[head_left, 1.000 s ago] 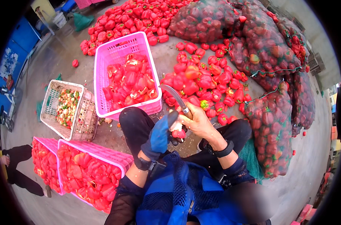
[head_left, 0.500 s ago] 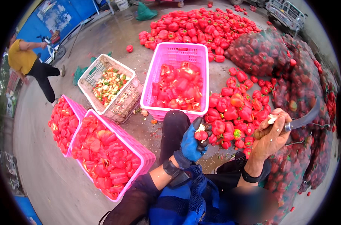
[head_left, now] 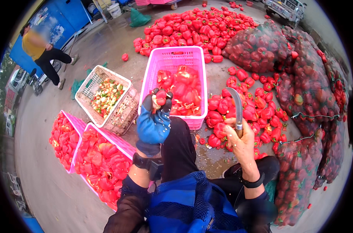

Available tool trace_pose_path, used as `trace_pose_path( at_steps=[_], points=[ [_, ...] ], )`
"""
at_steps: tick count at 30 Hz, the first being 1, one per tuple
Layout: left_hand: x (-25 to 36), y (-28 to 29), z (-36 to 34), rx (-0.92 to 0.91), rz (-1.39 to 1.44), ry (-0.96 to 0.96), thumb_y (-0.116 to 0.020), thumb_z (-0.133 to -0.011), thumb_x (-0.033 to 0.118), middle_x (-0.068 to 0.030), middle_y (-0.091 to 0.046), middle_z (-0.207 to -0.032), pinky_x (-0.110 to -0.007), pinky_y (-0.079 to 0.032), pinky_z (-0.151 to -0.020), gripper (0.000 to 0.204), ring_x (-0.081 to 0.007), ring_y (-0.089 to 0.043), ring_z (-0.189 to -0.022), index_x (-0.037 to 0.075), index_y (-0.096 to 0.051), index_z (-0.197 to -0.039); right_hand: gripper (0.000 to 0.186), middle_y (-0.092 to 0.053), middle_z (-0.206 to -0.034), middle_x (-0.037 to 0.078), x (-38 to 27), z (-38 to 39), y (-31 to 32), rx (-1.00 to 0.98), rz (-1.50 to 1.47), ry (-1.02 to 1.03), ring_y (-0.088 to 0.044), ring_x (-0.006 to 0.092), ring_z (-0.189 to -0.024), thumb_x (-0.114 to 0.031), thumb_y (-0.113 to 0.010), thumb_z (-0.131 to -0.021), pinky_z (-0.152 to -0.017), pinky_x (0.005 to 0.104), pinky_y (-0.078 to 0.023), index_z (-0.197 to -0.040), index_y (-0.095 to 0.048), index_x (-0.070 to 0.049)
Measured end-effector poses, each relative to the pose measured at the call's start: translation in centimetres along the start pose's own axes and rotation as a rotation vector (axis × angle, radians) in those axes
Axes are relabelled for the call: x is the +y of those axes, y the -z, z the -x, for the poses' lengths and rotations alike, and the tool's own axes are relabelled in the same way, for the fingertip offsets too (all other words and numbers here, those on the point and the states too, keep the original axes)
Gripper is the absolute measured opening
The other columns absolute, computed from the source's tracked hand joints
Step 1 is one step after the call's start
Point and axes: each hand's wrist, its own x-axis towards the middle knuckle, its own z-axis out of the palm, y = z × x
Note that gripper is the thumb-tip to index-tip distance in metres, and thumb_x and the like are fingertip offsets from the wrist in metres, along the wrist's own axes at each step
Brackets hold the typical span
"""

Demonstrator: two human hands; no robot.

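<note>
My left hand (head_left: 155, 122), in a blue glove with black fingertips, is raised at the near left corner of the pink crate (head_left: 143, 83). Its fingers are curled around a red pepper piece (head_left: 160, 97). Cut red peppers (head_left: 184, 91) lie inside that crate. My bare right hand (head_left: 241, 145) grips the handle of a curved knife (head_left: 237, 105), the blade pointing up and bending left at its tip. Behind the knife, whole red bell peppers (head_left: 258, 112) are heaped on the ground. My right palm's inner side is partly hidden.
Left of the pink crate stands a dirty white crate (head_left: 120, 105) with pepper cores. Pink crates of cut peppers (head_left: 102, 163) stand at near left. Net sacks of peppers (head_left: 300, 167) line the right side. A large pepper pile (head_left: 196, 29) lies beyond. A person in yellow (head_left: 35, 46) is at far left.
My left hand has moved left and forward with the pepper piece. My right hand has shifted left, its knife now upright, and the pale bit at its fingertips no longer shows. The person has turned.
</note>
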Motion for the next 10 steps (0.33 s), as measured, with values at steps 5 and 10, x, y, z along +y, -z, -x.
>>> trace_pose_path(
  at_steps=[5,10],
  points=[
    [-9.6,-2.6,3.9,-0.103,-0.152,0.080,-0.052,-0.099,0.019,-0.0144,-0.059,-0.124,-0.037,-0.052,-0.097,0.037,-0.0267,-0.059,-0.114,0.003,-0.049,-0.133,0.040,-0.058,-0.091,0.000,-1.1,0.0,-2.0,-0.103,-0.113,-0.050,-0.054,0.0046,-0.071,-0.014,-0.072,-0.086,-0.059,0.0189,-0.044,-0.120,-0.056,-0.002],
    [-12.9,-3.4,5.1,-0.055,-0.630,-0.052,-0.060,-0.096,0.024,-0.0131,-0.062,-0.116,-0.034,-0.049,-0.096,0.046,-0.0228,-0.061,-0.105,0.000,-0.046,-0.132,0.050,-0.063,-0.097,0.000,0.1,0.0,-0.5,-0.088,-0.084,-0.062,-0.059,0.0032,-0.083,-0.014,-0.075,-0.085,-0.066,0.0181,-0.046,-0.127,-0.051,-0.003]
  ],
)
